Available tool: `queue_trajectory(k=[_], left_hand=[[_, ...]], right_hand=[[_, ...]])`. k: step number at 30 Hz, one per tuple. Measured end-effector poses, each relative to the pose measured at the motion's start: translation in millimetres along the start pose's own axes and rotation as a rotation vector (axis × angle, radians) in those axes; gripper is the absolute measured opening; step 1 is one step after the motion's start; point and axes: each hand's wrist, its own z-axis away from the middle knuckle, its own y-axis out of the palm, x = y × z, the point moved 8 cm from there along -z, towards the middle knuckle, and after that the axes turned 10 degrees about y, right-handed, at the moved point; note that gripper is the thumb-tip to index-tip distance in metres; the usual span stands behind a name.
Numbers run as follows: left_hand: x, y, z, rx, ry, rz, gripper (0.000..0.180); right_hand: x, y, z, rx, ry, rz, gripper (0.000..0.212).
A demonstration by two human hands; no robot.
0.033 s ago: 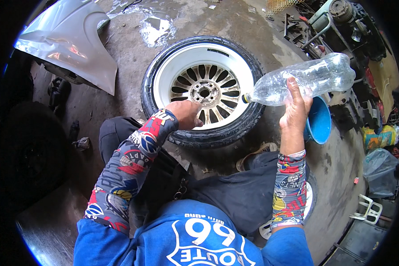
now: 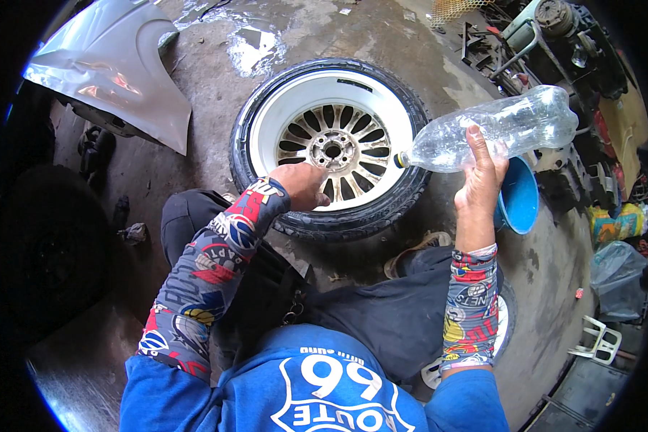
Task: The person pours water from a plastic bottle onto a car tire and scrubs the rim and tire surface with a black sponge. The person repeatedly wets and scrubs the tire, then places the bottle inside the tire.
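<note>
A wheel lies flat on the floor in front of me, its black tyre [image 2: 353, 224] around a pale rim [image 2: 270, 122] with brown-stained spokes [image 2: 333, 150]. At the rim's near-left side is my left hand [image 2: 302, 186], closed with its fingers curled downward; whatever it may grip is hidden. My right hand [image 2: 480, 176] grips a large clear plastic bottle [image 2: 497, 133] from below, thumb along its near side. The bottle lies nearly level, and its dark-capped neck [image 2: 401, 160] points left over the tyre's right edge. I see no liquid leaving it.
Behind my right hand stands a blue bucket [image 2: 518, 198]. A silver car fender [image 2: 111, 68] lies at the far left. Metal engine parts [image 2: 554, 29] crowd the far right, with a clear plastic bag [image 2: 618, 277] nearer. Another wheel [image 2: 502, 320] shows partly beside my right forearm.
</note>
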Motion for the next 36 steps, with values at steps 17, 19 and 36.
queue_trajectory(k=[17,19,36], left_hand=[[-3,0,-2,0.008,0.007,-0.021,0.049],[-2,1,-2,0.022,-0.005,-0.02,0.051],[8,15,-12,-0.019,0.112,-0.083,0.054]], right_hand=[[1,-2,10,-0.059,0.187,-0.03,0.072],[0,-3,10,-0.064,0.182,-0.036,0.074],[4,6,9,0.019,0.168,-0.183,0.066]])
